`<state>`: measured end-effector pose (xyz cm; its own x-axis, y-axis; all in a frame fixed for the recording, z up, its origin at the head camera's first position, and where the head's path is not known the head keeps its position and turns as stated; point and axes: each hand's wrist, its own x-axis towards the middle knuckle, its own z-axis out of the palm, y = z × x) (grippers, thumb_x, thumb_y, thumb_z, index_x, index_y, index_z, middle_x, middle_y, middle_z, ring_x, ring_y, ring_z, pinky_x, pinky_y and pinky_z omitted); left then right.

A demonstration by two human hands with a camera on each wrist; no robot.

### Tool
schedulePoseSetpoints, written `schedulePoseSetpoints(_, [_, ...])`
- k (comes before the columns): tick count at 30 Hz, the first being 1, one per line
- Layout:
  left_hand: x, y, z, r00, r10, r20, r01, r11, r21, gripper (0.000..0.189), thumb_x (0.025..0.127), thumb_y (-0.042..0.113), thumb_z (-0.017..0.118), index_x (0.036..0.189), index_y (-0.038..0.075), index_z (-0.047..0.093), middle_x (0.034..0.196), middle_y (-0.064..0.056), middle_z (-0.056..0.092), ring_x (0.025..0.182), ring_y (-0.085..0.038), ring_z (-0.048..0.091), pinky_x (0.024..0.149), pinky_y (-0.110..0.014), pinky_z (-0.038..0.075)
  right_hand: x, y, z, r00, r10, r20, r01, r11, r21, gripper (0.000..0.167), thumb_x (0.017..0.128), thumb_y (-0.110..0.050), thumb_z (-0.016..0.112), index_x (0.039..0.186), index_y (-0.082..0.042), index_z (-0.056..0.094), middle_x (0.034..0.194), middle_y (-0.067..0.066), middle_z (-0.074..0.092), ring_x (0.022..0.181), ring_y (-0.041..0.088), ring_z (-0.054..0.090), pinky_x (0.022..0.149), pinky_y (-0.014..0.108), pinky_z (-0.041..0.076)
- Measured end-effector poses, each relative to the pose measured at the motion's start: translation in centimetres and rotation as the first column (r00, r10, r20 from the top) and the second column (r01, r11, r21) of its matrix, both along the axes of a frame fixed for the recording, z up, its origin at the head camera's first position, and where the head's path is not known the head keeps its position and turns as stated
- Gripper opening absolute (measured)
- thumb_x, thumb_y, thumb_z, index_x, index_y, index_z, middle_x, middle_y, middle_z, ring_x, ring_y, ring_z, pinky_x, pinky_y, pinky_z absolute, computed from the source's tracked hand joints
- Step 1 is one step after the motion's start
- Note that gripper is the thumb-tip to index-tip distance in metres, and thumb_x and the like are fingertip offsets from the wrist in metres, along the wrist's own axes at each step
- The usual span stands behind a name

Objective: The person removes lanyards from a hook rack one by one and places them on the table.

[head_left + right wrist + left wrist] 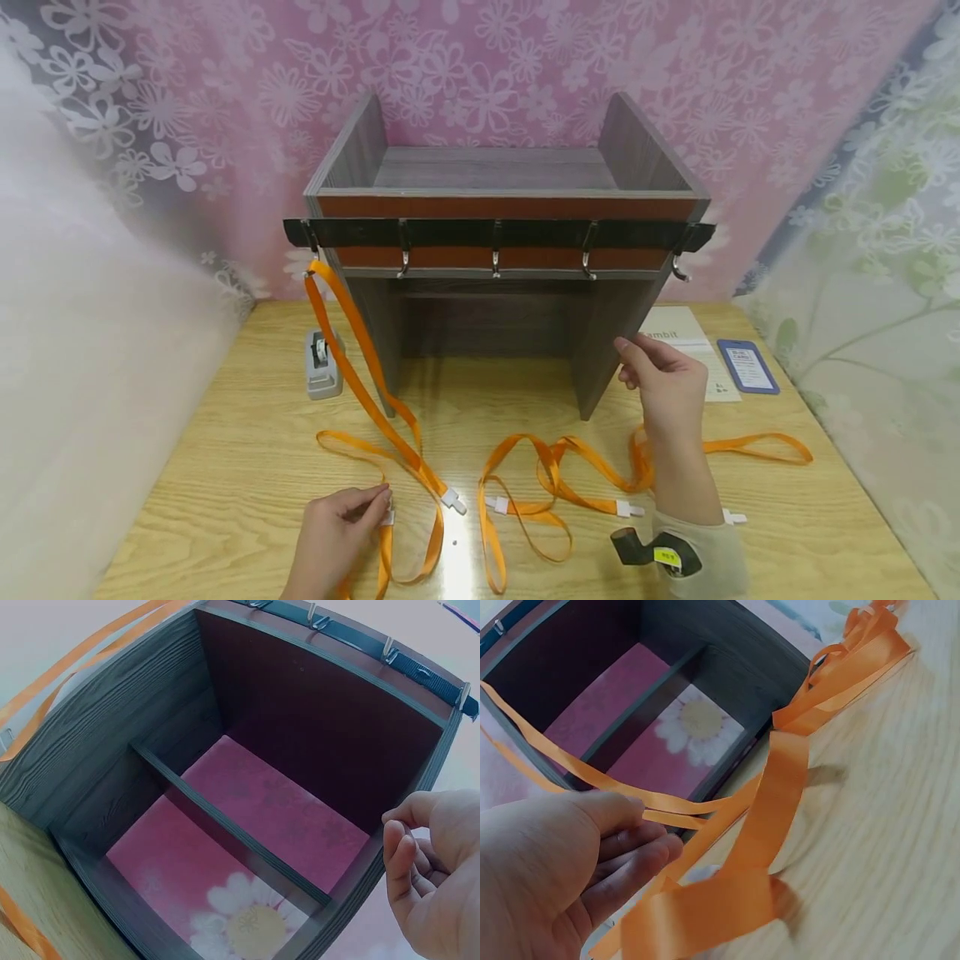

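An orange lanyard (360, 371) hangs from the leftmost hook of a black hook strip (450, 232), its white clip (453, 501) at the lower end. At the front left, my left hand (341, 533) is beside another orange lanyard (431, 550) on the table. Its thumb and fingertips are close together, with no strap plainly seen between them in the left wrist view. My right hand (667, 379) is by the right side panel (367, 862) of the grey wooden shelf (498, 171). Its fingers are loosely bent and hold nothing visible; whether they touch the panel I cannot tell.
More orange lanyards (592, 454) lie across the table's front middle and right, partly behind my right forearm. A grey tape dispenser (324, 367) stands left of the shelf. To the right are a paper sheet (686, 333) and a blue badge holder (747, 367).
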<state>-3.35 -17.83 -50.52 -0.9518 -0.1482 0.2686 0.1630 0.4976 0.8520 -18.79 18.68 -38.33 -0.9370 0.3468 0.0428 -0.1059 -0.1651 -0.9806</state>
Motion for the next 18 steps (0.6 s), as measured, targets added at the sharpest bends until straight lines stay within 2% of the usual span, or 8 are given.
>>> schedulePoseSetpoints(3, [-0.3,-0.2,0.2,1.000,0.015,-0.007,-0.015,1.000,0.013,0.006,0.083,0.001,0.078,0.088,0.005,0.080,0.079,-0.004,0.077,0.066,-0.001,0.070,0.056,-0.018,0.057,0.0,0.1,0.1,1.000,0.008,0.009,-0.008,1.000,0.004,0.016,0.083,-0.010,0.082,0.095,-0.001,0.078,0.068,0.002,0.070,0.048,0.012,0.057,0.051,0.018,0.052])
schedulePoseSetpoints(12, [-1.1,-1.1,1.2,0.992,0.082,0.096,-0.095,0.985,0.145,0.015,0.087,0.008,0.077,0.098,-0.001,0.078,0.086,-0.006,0.078,0.070,-0.011,0.075,0.063,-0.021,0.060,0.3,0.6,-0.2,1.000,-0.006,0.014,0.006,1.000,0.006,0.012,0.081,-0.007,0.082,0.091,-0.003,0.078,0.066,0.000,0.071,0.047,0.012,0.058,0.050,0.019,0.051])
schedulePoseSetpoints(14, [-1.2,-1.2,1.6,0.992,0.089,0.090,-0.104,0.979,0.177,0.018,0.087,0.008,0.077,0.101,-0.004,0.077,0.086,-0.009,0.078,0.070,-0.011,0.075,0.063,-0.023,0.060,0.3,0.6,-0.1,1.000,0.002,0.019,-0.002,1.000,0.008,0.013,0.081,-0.008,0.083,0.092,-0.003,0.078,0.067,0.001,0.071,0.048,0.012,0.058,0.051,0.019,0.052])
schedulePoseSetpoints(18, [-1.6,-1.5,2.9,0.996,0.085,0.030,-0.089,0.968,0.237,0.019,0.086,0.002,0.076,0.103,-0.007,0.076,0.086,-0.015,0.077,0.069,-0.012,0.075,0.063,-0.026,0.060,0.1,0.6,-0.2,0.999,0.025,0.028,-0.025,1.000,0.005,0.016,0.081,-0.011,0.084,0.094,-0.004,0.078,0.068,0.000,0.071,0.049,0.011,0.058,0.052,0.019,0.053])
